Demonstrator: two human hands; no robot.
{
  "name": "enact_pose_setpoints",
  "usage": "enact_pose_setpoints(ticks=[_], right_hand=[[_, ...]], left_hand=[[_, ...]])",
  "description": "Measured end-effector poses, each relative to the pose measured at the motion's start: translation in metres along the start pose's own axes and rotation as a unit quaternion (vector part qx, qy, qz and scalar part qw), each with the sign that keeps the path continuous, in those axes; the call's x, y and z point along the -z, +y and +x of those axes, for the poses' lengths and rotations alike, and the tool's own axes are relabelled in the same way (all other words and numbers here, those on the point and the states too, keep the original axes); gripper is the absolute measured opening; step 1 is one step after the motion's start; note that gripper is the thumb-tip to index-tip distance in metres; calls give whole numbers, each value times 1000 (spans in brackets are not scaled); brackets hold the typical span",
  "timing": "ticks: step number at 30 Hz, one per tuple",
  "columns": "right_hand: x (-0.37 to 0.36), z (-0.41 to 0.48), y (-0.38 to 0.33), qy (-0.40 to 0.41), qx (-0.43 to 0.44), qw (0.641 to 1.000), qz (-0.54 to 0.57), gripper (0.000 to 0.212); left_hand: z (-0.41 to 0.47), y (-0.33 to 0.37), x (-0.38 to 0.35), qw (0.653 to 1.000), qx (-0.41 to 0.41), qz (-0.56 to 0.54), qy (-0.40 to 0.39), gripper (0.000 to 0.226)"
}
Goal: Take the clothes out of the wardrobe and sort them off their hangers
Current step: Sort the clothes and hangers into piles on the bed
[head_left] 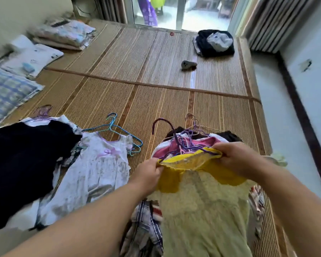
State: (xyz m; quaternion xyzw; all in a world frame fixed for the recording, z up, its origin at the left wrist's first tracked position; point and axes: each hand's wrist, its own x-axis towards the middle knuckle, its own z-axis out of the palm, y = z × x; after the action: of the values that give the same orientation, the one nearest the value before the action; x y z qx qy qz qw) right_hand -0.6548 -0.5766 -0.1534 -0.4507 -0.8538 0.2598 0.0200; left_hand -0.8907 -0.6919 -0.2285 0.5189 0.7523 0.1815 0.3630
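Both hands work at the collar of a yellow lace dress (pixel 202 201) spread on a woven bamboo mat (pixel 137 71). The left hand (pixel 147 172) pinches the left end of the neckline. The right hand (pixel 233 156) curls round the right end, where a purple hanger (pixel 167 127) runs into the cloth. The dress tops a near-right heap. A pink garment (pixel 208 142) and a tangle of hanger hooks lie just beyond the collar, crowding the hanger in the dress. A plaid garment (pixel 146 223) shows from under the heap's near left edge.

To the left lies a white nightdress with a lilac bow (pixel 100 164), and blue hangers (pixel 119 130) rest at its far edge. A black garment (pixel 26 160) overlaps it further left. A checked pillow (pixel 6 93), a white pillow (pixel 30 58) and folded bedding (pixel 67 34) line the far left. Far right sits a dark pile of clothes (pixel 215 43), with a small grey object (pixel 188 64) nearer on the mat. A glass sliding door (pixel 174 12) closes the far end.
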Motion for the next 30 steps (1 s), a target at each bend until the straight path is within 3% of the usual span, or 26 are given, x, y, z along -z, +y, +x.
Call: enact_pose_setpoints(ticks=[3,8,16,23,30], right_hand=[[37,-27,-57,17,-3,1000,26,18],[71,-72,-167,67,-14,996,57,16],[80,-95,-336,91,30,993,70,11],[22,-41,-387,63,17,993,103,3],[-88,43,-357,-19,-36,994,103,13]], left_hand=[[-30,1,53,998,-46,-32,35,27],[-97,-12,154,986,-136,-90,17,21],[-194,-59,307,956,-248,-56,149,17],[-194,-119,361,969,-207,17,134,20],[-130,-199,332,992,-68,72,77,18]])
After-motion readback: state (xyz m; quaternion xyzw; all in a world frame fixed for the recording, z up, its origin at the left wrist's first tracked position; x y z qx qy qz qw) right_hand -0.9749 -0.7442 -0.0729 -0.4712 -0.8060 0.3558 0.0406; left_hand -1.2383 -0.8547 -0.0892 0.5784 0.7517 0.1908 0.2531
